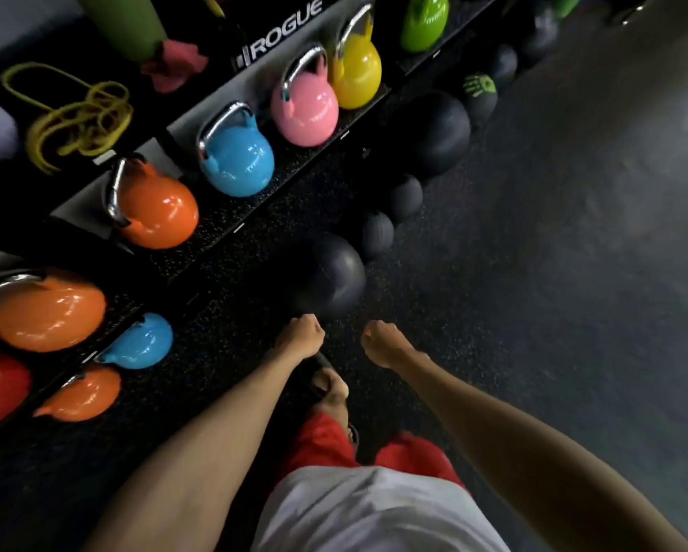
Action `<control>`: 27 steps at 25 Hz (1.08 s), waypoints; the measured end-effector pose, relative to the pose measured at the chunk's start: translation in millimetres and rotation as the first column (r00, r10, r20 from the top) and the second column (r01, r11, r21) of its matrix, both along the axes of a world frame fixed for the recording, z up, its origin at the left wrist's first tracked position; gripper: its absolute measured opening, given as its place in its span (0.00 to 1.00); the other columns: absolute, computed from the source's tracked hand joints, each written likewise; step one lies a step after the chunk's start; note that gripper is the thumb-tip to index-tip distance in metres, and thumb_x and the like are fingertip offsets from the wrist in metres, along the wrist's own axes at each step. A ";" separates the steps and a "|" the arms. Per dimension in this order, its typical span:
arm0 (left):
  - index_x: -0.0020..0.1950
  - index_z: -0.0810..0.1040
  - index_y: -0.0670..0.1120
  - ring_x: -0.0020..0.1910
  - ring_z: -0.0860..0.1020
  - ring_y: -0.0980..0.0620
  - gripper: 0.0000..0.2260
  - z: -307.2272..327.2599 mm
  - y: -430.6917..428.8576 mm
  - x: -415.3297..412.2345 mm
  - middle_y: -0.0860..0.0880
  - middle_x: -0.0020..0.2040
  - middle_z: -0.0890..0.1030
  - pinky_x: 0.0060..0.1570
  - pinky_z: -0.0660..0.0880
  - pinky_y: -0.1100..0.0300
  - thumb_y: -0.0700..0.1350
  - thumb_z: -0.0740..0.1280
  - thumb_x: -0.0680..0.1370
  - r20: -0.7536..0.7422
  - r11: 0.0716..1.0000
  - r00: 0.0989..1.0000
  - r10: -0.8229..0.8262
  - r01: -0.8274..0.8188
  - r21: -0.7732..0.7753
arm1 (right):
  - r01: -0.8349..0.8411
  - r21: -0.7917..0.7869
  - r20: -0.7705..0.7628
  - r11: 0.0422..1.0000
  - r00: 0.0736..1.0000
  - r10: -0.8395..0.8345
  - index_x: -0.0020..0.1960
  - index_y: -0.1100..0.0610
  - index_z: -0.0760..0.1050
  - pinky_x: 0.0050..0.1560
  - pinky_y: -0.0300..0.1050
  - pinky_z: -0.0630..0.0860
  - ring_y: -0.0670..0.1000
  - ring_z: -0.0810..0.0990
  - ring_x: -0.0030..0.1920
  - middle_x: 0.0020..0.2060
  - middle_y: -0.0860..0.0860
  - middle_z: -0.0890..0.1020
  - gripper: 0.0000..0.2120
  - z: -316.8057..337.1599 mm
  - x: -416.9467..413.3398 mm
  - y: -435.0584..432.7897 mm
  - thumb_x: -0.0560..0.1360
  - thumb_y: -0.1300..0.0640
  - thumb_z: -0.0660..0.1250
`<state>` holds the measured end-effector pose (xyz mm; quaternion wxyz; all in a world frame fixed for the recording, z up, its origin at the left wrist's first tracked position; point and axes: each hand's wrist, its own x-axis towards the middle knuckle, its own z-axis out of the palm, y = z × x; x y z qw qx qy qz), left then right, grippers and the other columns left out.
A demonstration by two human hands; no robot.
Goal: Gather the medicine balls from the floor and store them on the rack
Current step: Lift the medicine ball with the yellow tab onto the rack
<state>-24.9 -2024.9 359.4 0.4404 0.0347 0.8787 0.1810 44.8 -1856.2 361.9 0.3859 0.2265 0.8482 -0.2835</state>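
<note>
Now we are facing the rack of kettlebells, and the medicine balls are lying on the floor along it. Our left hand and right hand are hovering curled in fists, holding nothing, near the closest ball.

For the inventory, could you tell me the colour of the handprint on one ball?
The handprint is green; the head view shows it.

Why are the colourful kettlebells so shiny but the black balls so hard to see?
Head view: light makes white glare spots on the glossy kettlebells; head view: the matte black balls blend into the dark floor with soft edges; head view: the whole picture is a bit blurry.
</note>
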 end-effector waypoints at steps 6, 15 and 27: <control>0.52 0.79 0.44 0.51 0.83 0.39 0.09 -55.3 20.4 -67.1 0.39 0.52 0.84 0.52 0.80 0.48 0.42 0.60 0.78 0.060 0.996 0.994 0.094 -0.094 -0.005 | -0.020 -0.034 0.071 0.999 0.997 0.022 0.59 0.66 0.77 0.50 0.50 0.75 0.65 0.80 0.57 0.57 0.63 0.81 0.14 -49.7 -68.9 23.0 0.82 0.60 0.56; 0.57 0.76 0.44 0.59 0.77 0.41 0.08 -225.2 69.8 -133.2 0.43 0.58 0.80 0.54 0.71 0.55 0.43 0.62 0.80 0.043 0.958 0.958 0.283 -0.280 -0.067 | 0.081 -0.085 0.120 0.993 0.990 -0.071 0.59 0.60 0.75 0.52 0.54 0.77 0.61 0.79 0.54 0.53 0.58 0.81 0.14 -238.5 -154.5 66.8 0.79 0.56 0.56; 0.74 0.65 0.52 0.76 0.59 0.45 0.26 -401.1 152.2 -266.6 0.48 0.75 0.65 0.70 0.59 0.34 0.55 0.66 0.77 -0.197 0.907 0.902 0.385 -0.409 -0.100 | 0.317 -0.192 0.142 0.929 0.945 -0.293 0.82 0.51 0.44 0.77 0.59 0.56 0.63 0.53 0.79 0.80 0.60 0.52 0.36 -434.8 -240.5 119.9 0.82 0.42 0.58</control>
